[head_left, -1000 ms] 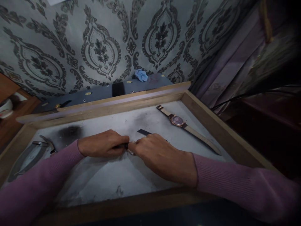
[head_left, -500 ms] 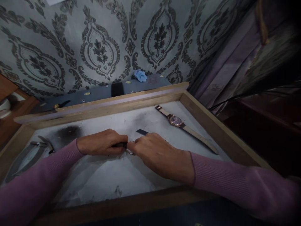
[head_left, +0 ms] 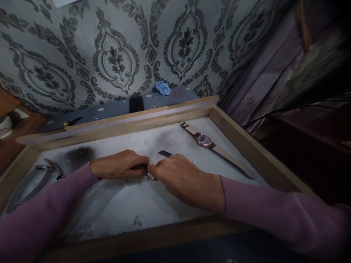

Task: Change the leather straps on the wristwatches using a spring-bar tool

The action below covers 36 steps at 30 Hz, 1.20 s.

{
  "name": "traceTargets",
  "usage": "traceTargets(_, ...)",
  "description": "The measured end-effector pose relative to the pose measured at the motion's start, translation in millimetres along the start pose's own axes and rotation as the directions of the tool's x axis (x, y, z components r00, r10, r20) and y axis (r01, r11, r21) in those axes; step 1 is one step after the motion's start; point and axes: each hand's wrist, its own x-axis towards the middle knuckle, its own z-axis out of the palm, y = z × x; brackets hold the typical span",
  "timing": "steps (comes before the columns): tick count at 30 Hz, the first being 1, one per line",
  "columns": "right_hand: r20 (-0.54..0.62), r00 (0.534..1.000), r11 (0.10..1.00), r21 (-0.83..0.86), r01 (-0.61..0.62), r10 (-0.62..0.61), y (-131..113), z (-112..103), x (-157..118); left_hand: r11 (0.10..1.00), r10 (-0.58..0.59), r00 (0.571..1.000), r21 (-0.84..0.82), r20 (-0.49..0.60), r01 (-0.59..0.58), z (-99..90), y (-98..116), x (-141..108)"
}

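My right hand (head_left: 186, 179) is closed on a small watch with a silver rim (head_left: 151, 176), whose face is mostly hidden under the fingers. A dark strap end (head_left: 165, 153) sticks out beyond its knuckles. Just left of it, my left hand (head_left: 123, 165) pinches a thin dark piece, mostly covered by the fingers; whether this is the strap or a tool I cannot tell. The two hands nearly touch over the white tray floor. Behind and to the right lies another watch (head_left: 204, 140), its strap laid out straight.
A wooden-framed tray (head_left: 238, 135) surrounds the hands. At its left lie a grey strap-like loop (head_left: 24, 186) and a small dark tool (head_left: 56, 167). Beyond the back edge are a black phone-like object (head_left: 136, 105), a blue crumpled cloth (head_left: 163, 88) and patterned wallpaper.
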Motion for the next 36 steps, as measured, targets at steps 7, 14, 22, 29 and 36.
traceTargets(7,-0.037,0.999,1.0,-0.019,0.007,-0.008,-2.1,0.1,-0.6,0.999,0.017,1.0,-0.039,0.0,-0.017,0.3,-1.6,1.4)
traceTargets(14,-0.011,1.0,1.0,-0.001,-0.008,0.008,-1.7,-4.7,0.5,0.998,0.054,0.999,-0.015,0.0,-0.054,1.7,-8.3,1.9)
traceTargets(22,-0.034,0.999,1.0,-0.012,-0.001,0.001,0.9,1.2,1.8,0.998,0.041,0.999,-0.048,-0.003,-0.041,-0.3,-2.4,4.3)
traceTargets(29,-0.049,0.999,1.0,-0.014,-0.009,0.008,2.0,0.9,1.7,0.997,0.041,0.999,-0.062,-0.002,-0.041,-1.4,-3.3,3.4)
traceTargets(36,-0.034,0.999,1.0,-0.018,-0.007,0.006,1.3,0.4,1.6,0.997,-0.013,1.0,-0.077,0.004,0.014,-1.4,-1.1,1.9)
